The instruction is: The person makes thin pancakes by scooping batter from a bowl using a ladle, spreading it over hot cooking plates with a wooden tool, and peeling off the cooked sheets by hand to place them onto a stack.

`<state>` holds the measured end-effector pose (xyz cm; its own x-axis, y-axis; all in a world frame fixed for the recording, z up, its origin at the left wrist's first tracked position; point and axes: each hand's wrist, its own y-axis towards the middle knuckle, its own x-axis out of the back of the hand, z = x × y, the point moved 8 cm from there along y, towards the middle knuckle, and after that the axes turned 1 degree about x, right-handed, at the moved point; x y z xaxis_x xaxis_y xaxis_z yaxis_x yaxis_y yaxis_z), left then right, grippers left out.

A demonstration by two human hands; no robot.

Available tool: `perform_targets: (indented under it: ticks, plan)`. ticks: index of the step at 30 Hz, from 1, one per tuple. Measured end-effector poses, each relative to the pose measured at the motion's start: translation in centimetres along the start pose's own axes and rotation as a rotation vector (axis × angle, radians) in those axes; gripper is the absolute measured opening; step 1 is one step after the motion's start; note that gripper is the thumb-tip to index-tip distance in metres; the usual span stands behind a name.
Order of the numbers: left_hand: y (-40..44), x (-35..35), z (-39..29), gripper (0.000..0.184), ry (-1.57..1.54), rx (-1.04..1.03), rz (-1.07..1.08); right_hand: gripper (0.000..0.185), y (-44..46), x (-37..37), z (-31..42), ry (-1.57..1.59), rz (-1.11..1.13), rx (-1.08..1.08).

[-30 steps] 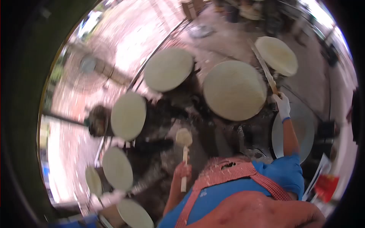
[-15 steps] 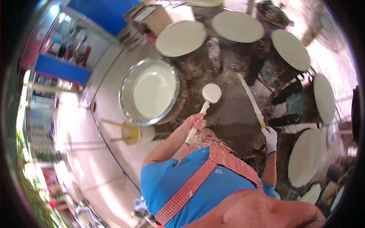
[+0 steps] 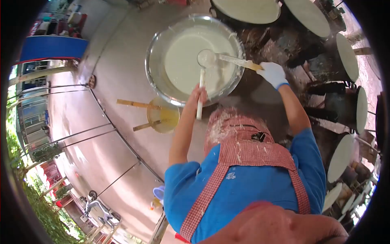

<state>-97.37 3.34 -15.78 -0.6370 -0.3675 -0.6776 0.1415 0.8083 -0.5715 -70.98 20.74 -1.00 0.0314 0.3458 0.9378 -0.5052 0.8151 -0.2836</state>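
White-gloved, the right hand (image 3: 273, 75) is gripping a spatula (image 3: 236, 60), the bare left hand (image 3: 198, 95) clasping a ladle (image 3: 206, 59), both overhanging the metal basin (image 3: 156, 65), presumably for catching drips

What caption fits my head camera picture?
Left hand holds ladle, gloved right hand holds spatula, over a basin of white batter.

Ladle (image 3: 206, 59), smeared spatula (image 3: 235, 60) over shiny basin (image 3: 154, 65)

We are wearing a blue short-sleeved cloth shirt (image 3: 260, 181) with a small white chest marking (image 3: 230, 175), and a red-and-white checked apron (image 3: 258, 156) whose pale-smeared front is hanging from two straps (image 3: 204, 201). A blue-edged white glove (image 3: 272, 73) is covering our right hand (image 3: 274, 75).
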Motion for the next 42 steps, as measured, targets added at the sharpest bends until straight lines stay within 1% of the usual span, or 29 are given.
perform_targets:
  ticks: [1, 2, 4, 5, 7, 8, 10, 12, 14, 15, 17, 18, 20, 21, 23, 25, 27, 28, 29, 30, 31, 33, 34, 35, 37, 38, 39, 41, 42]
  plan:
    - [1.6, 4.2, 0.5, 0.019, 0.057, 0.052, -0.162, 0.029, 1.0, -2.0, 3.0, -0.131, 0.058, 0.046]
    - [2.7, 7.3, 1.0, 0.019, 0.040, 0.087, -0.180, 0.028, 1.6, -3.9, 5.6, -0.253, 0.106, 0.099]
    - [4.3, 12.8, 2.9, 0.017, -0.271, 0.382, -0.501, 0.027, 0.8, -1.2, 8.3, -0.151, 0.114, 0.098]
    - [3.7, 12.7, 3.3, 0.017, -0.296, 0.399, -0.504, 0.027, 0.1, -0.2, 9.4, -0.055, 0.114, 0.103]
    - [2.2, 12.1, -0.3, 0.021, 0.309, 0.185, -0.552, 0.027, -0.6, -3.5, 8.6, -0.063, 0.103, 0.033]
    - [2.0, 12.2, 0.2, 0.021, 0.300, 0.189, -0.553, 0.027, -0.9, -4.6, 7.9, -0.059, 0.061, -0.039]
    - [2.7, 11.9, -0.4, 0.024, 0.349, 0.106, -0.525, 0.028, -1.1, -5.0, 10.3, -0.033, 0.099, 0.011]
    - [2.4, 12.0, -0.5, 0.027, 0.354, 0.108, -0.496, 0.030, -2.0, -5.0, 10.1, 0.057, 0.103, -0.041]
    - [3.0, 10.3, 0.7, 0.023, 0.137, 0.240, -0.369, 0.032, -3.7, -7.4, 7.5, 0.087, -0.004, -0.125]
    - [3.3, 9.0, 0.3, 0.023, 0.144, 0.225, -0.356, 0.033, -4.7, -8.4, 7.6, 0.090, -0.009, -0.116]
    - [1.8, 5.3, 1.2, 0.013, -0.373, 0.447, -0.422, 0.034, -6.8, -9.7, 8.2, 0.118, -0.013, -0.152]
    - [0.7, 3.7, 0.2, 0.013, -0.360, 0.438, -0.416, 0.035, -7.8, -9.6, 8.2, 0.113, 0.045, -0.209]
    - [-1.6, -2.8, -1.7, 0.020, -0.772, 0.569, -0.149, 0.034, -9.8, -6.9, 8.8, 0.179, -0.117, -0.194]
    - [-2.7, -4.6, -3.4, 0.029, -0.697, 0.578, -0.104, 0.034, -10.2, -6.0, 8.7, 0.172, -0.140, -0.181]
    - [-4.8, -8.5, -8.2, 0.031, -0.389, 0.347, 0.011, 0.032, -11.2, -1.6, 9.2, 0.167, -0.511, -0.046]
    - [-8.7, -14.0, -13.4, 0.023, -0.276, 0.170, 0.134, 0.032, -11.5, 2.9, 9.8, 0.144, -0.635, -0.006]
    - [-13.5, -19.7, -17.5, 0.029, -0.287, 0.191, 0.150, 0.032, -11.3, 8.1, 10.2, 0.120, -0.788, 0.010]
    - [-15.3, -22.2, -20.0, 0.008, -0.123, 0.085, 0.263, 0.033, -11.4, 11.2, 10.5, 0.114, -0.930, 0.085]
    - [-17.3, -24.7, -22.2, 0.013, 0.044, -0.019, 0.377, 0.033, -11.9, 13.9, 10.9, 0.102, -1.075, 0.156]
    - [-19.2, -26.4, -24.5, 0.020, 0.125, -0.132, 0.264, 0.033, -11.8, 16.3, 11.1, 0.094, -1.130, 0.144]
    - [-20.9, -27.7, -26.5, 0.029, 0.204, -0.245, 0.161, 0.033, -12.0, 18.8, 10.9, 0.208, -1.191, 0.144]
    - [-22.2, -29.7, -31.0, 0.024, 0.468, -0.467, 0.281, 0.032, -12.0, 21.2, 10.0, 0.430, -1.291, 0.126]
    - [-23.0, -30.4, -32.2, 0.027, 0.619, -0.629, 0.135, 0.034, -12.3, 21.6, 10.1, 0.427, -1.288, 0.131]
    - [-21.6, -30.1, -32.9, 0.028, 0.627, -0.644, 0.186, 0.035, -11.3, 20.5, 9.4, 0.601, -1.204, 0.110]
    - [-18.6, -28.1, -31.6, 0.026, 0.694, -0.554, 0.179, 0.037, -8.4, 16.1, 9.8, 0.898, -0.909, 0.051]
    - [-15.6, -25.5, -29.6, 0.019, 0.549, -0.316, 0.183, 0.038, -7.3, 12.6, 9.7, 1.013, -0.702, -0.010]
    - [-13.1, -22.6, -27.1, 0.013, 0.400, -0.074, 0.170, 0.038, -5.9, 7.9, 8.5, 1.021, -0.611, -0.050]
    - [-9.4, -20.7, -22.3, 0.014, -0.077, 0.473, 0.103, 0.040, -9.0, 2.6, 7.1, 1.116, -0.323, -0.389]
    - [-8.1, -20.9, -20.9, 0.014, -0.043, 0.504, 0.083, 0.040, -11.3, 1.6, 6.2, 1.040, -0.340, -0.469]
